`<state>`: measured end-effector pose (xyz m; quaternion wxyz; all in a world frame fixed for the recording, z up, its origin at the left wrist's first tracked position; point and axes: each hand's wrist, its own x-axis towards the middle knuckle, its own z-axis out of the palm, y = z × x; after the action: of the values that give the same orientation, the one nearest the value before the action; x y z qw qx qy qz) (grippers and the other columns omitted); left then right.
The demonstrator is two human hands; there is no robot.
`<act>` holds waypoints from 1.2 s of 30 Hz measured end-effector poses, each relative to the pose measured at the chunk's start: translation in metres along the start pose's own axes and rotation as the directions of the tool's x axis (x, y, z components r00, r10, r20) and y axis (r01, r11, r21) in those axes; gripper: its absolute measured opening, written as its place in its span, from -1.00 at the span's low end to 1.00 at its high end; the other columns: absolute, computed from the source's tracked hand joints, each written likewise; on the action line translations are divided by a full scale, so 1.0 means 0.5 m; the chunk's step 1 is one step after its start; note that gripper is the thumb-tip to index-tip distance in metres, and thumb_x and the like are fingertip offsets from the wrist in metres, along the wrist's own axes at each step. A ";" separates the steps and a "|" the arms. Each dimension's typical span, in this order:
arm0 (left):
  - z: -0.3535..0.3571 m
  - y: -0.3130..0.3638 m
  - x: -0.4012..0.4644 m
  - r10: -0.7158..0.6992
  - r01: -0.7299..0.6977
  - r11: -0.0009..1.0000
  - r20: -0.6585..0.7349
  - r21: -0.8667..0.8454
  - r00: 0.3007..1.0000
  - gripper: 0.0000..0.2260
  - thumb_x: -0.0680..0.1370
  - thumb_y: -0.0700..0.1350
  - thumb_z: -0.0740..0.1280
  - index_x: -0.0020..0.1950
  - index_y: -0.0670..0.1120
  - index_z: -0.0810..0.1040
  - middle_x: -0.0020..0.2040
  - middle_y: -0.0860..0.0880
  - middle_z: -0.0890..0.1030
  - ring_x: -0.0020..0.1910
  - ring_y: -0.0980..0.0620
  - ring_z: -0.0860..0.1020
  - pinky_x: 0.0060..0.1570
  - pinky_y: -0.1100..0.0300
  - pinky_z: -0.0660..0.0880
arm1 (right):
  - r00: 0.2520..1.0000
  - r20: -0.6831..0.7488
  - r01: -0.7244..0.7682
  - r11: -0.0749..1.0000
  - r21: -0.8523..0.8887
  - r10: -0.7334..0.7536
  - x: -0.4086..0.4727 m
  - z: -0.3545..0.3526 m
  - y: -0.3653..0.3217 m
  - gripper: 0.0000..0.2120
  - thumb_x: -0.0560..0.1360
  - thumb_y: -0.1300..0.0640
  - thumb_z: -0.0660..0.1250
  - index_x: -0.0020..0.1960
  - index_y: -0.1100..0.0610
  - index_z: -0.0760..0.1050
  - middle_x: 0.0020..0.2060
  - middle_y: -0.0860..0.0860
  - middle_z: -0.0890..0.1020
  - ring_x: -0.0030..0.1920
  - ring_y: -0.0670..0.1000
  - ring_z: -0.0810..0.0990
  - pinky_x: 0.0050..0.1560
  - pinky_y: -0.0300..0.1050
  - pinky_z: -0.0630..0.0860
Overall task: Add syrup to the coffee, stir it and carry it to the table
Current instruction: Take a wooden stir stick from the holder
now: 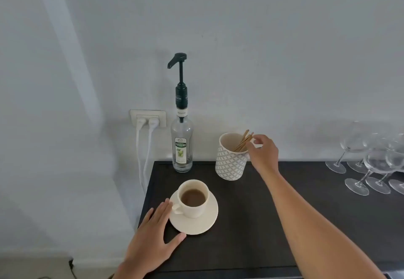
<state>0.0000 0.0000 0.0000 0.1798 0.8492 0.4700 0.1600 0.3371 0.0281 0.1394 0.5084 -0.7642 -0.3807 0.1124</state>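
From the head camera, a dark brown wooden surface [251, 224] stands against a pale grey wall [240, 38]. Near its front left corner sits a cream ceramic cup of brown coffee [193, 199], upright on a round cream saucer [197, 224], its handle turned toward the left. The left hand [153, 237] lies flat and spread on the surface, fingers along the saucer's left edge and thumb at its front rim; its grip is wide and holds nothing. Behind the cup, at the back edge, stands a clear glass syrup bottle with a dark green pump top [181, 145], upright and nearly empty of colour, its spout pointing left. To the right of the bottle is a white cylindrical holder with a grey diamond pattern [230, 160], with thin wooden stir sticks [243, 142] leaning in it. The right hand [263, 151] reaches over the holder's right rim, its grip narrowed, fingertips pinched at the top ends of the sticks. Clear stemmed wine glasses [371, 162] cluster at the far right. A white double wall socket with two plugs [148, 118] sits left of the bottle.
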 end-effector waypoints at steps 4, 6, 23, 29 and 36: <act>0.004 -0.008 0.004 0.024 -0.024 1.000 -0.047 0.006 0.999 -0.13 0.52 0.48 0.14 0.71 0.14 -0.07 0.70 0.23 -0.04 0.67 0.23 -0.03 0.61 0.24 -0.12 | 0.997 0.039 -0.064 0.998 -0.005 0.065 0.025 0.016 -0.007 -0.65 0.58 0.16 0.36 0.36 0.18 0.56 0.27 0.09 0.64 0.28 0.09 0.59 0.14 -0.16 0.42; 0.008 -0.009 0.003 0.021 -0.020 1.000 -0.040 0.012 0.999 -0.12 0.51 0.49 0.12 0.72 0.13 -0.05 0.69 0.25 -0.06 0.67 0.23 -0.02 0.61 0.26 -0.12 | 0.997 0.016 -0.079 0.997 0.001 0.079 0.032 0.026 -0.007 -0.68 0.58 0.19 0.35 0.33 0.18 0.57 0.25 0.10 0.66 0.24 0.10 0.60 0.12 -0.15 0.45; 0.009 -0.014 0.009 -0.025 0.025 1.000 -0.007 -0.005 1.000 -0.11 0.48 0.50 0.15 0.71 0.15 0.00 0.68 0.27 -0.05 0.68 0.22 0.01 0.55 0.38 -0.26 | 0.998 -0.062 -0.017 0.998 0.067 0.021 0.036 -0.004 -0.014 -0.93 0.51 0.21 0.39 -0.03 0.14 0.64 -0.19 0.00 0.70 -0.11 0.09 0.72 -0.15 -0.15 0.62; 0.001 -0.004 0.004 -0.028 0.028 1.000 -0.021 -0.003 0.999 -0.13 0.51 0.48 0.14 0.71 0.14 -0.03 0.70 0.25 -0.04 0.66 0.26 -0.04 0.56 0.39 -0.27 | 0.983 -0.131 0.152 0.975 0.164 -0.131 -0.033 -0.053 -0.063 -0.99 0.51 0.18 0.44 -0.08 0.10 0.63 -0.20 -0.03 0.74 -0.15 0.01 0.74 -0.09 -0.20 0.63; -0.019 0.019 -0.006 -0.045 0.045 0.999 -0.011 0.010 0.999 -0.16 0.57 0.40 0.21 0.71 0.11 -0.06 0.70 0.21 -0.07 0.60 0.25 -0.13 0.52 0.27 -0.17 | 0.847 -0.190 0.516 0.854 0.066 -0.497 -0.212 -0.062 -0.027 -0.92 0.52 0.31 0.47 0.01 0.23 0.68 -0.06 -0.07 0.74 -0.08 -0.10 0.74 -0.04 -0.35 0.61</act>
<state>0.0012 -0.0059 0.0124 0.1766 0.8384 0.4908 0.1580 0.2756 -0.0644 0.1427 0.5927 -0.6127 -0.5183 -0.0681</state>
